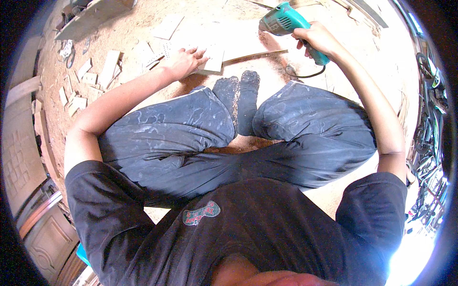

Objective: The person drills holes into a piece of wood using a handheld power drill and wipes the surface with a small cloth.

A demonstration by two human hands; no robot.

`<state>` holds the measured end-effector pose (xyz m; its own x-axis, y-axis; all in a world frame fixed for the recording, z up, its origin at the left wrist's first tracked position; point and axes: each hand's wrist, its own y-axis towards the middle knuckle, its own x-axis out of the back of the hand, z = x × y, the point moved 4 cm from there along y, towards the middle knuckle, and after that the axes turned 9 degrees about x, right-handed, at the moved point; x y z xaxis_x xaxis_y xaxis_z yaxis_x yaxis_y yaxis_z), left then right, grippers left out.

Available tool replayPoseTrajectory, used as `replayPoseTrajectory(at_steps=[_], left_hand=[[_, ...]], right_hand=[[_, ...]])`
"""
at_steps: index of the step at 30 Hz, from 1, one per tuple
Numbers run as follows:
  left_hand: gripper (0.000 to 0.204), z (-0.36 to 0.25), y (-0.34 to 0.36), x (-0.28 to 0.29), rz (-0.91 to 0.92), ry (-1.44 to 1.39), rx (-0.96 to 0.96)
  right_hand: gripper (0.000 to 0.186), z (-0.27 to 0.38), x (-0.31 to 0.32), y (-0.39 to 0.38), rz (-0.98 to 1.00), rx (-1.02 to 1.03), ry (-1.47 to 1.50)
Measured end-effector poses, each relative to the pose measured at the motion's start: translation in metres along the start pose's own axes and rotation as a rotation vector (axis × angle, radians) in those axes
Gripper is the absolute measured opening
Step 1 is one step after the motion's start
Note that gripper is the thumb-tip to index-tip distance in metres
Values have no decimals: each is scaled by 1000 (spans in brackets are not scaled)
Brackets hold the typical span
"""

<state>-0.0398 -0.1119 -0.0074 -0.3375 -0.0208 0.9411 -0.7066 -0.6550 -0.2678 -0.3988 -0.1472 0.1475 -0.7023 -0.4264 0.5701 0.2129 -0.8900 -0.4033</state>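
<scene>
My right hand (315, 39) is wrapped round the handle of a teal power drill (290, 18), held up at the far right. The drill's body points left, and its front end is too washed out to make out a bit. A dark cord (312, 76) runs from the base of the handle. My left hand (185, 63) lies with fingers stretched on a pale wooden board (214, 61). Beside that hand, a piece dotted with small holes (168, 49) is partly covered. A thin wooden strip (255, 56) stretches right from the board.
Several wood offcuts (109, 69) lie on the dusty floor to the left. A wooden plank (95, 19) stands at the far left. Carved panels (21, 162) line the left side. A jumble of dark and metal items (429, 138) fills the right edge. My feet (247, 95) are close to the board.
</scene>
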Motion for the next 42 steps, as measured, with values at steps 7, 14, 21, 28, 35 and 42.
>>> replayPoseTrajectory(at_steps=[7,14,21,28,35,42], left_hand=[[54,0,-1,1,8,20,-6],[58,0,-1,5,47,28,-5],[60,0,-3,4,45,35,-1],[61,-1,0,19,146,76,-7],[69,-1,0,3,86,76,3],[58,-4,-1,8,113,86,11]], right_hand=[[36,-5,1,3,-11,13,-14],[36,-2,2,2,-11,7,-1],[34,-6,3,8,84,12,13],[28,19,13,19,146,-49,-40],[20,29,20,48,186,-183,33],[19,18,26,54,192,-239,81]])
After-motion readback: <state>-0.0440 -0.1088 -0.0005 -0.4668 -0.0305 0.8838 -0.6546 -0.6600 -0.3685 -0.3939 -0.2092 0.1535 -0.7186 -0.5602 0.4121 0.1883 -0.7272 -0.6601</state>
